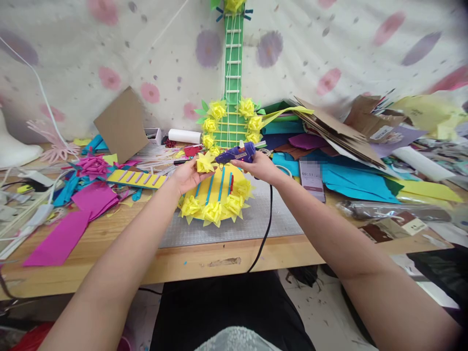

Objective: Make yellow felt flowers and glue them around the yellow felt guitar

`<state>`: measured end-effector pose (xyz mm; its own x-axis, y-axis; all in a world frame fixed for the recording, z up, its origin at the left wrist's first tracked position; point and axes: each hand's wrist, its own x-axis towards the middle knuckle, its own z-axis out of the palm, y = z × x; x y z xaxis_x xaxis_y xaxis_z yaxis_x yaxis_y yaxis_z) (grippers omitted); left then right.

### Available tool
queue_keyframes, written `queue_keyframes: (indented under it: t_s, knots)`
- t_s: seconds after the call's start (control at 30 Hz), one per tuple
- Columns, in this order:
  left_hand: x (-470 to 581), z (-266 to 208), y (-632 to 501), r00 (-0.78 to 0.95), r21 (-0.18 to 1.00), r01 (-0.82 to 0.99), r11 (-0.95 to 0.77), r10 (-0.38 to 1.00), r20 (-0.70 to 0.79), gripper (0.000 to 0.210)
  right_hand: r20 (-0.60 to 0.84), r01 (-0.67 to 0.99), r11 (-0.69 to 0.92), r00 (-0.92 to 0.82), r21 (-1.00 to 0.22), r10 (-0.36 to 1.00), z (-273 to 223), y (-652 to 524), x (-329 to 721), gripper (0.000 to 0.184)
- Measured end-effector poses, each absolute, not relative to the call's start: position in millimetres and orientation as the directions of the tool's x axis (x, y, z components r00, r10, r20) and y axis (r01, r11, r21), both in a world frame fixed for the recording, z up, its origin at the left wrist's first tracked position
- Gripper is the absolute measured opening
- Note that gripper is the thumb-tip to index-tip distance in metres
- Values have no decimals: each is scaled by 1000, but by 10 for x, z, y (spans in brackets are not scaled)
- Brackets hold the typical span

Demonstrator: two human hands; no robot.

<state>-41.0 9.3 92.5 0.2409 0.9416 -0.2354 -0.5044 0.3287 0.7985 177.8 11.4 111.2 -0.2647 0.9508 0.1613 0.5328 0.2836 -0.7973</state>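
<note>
My left hand [185,176] holds a yellow paper flower [205,163] above a round yellow guitar body. In my right hand [263,167] is a blue hot glue gun [239,154], its nozzle pointing left at the flower; whether the tip touches it I cannot tell. Below them lies the yellow guitar body [206,190] with blue strips across it and yellow flowers [212,212] along its lower edge. A green guitar [231,124] with white strings and yellow flowers stands upright behind.
A grey cutting mat [204,234] lies under the yellow body. The glue gun's black cord [269,214] hangs over the table's front edge. Magenta paper [60,236] and a cardboard piece [121,124] are at left. Blue paper [356,180], cardboard sheets [340,134] and a phone [312,180] lie at right.
</note>
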Motion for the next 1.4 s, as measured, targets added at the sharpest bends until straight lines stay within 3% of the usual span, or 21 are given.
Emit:
queue_keyframes:
  t_s: [0.27, 1.1, 1.4]
  knots:
    - [-418, 917, 97, 230, 810, -491, 319, 945, -233, 34, 108, 553, 244, -267, -796, 958, 1141, 73, 1735, 48]
    - [-408, 924, 72, 235, 829, -452, 329, 941, -245, 33, 211, 485, 321, -268, -813, 940, 1133, 151, 1679, 46]
    - [-403, 949, 67, 253, 796, -497, 345, 935, -248, 36, 181, 485, 296, -270, -823, 946, 1138, 166, 1734, 47]
